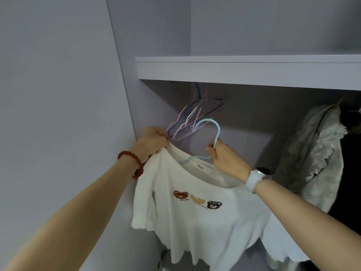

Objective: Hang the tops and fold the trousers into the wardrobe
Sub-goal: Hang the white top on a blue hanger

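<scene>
Wardrobe (pixel 58 94) fills your view — grey side panel on the left, shelf (pixel 244 70) running across the top, hanging bay open beneath it. The rail itself sits behind the shelf's front edge, so you can't see it; only the hook ends give it away.

White top (pixel 195 218) next, bear faces on the chest, held up in front of the bay, neck toward you, hem hanging free. It lies between your two hands, shoulders running left to right.

To the right, a grey frilled garment (pixel 316 153) hangs already, well apart from the top. Open room between it and the spare hangers (pixel 197 114) bunched up left of centre.

Now the blue hanger (pixel 215 132) — hook curving up, body partly inside the neckline. Left shoulder looks not seated yet, my read.

Left hand (pixel 154 140) pinches the top's left shoulder, fingers curled on the cloth. Right hand (pixel 222 155) is clamped on the hanger just below the hook.

So the hook is up and back from your rt hand, rail above it. Rt hand is nearer and carries it. You'll want to lift under the shelf edge, staying right of the spare hangers — they're just beside the hook and could tangle.
</scene>
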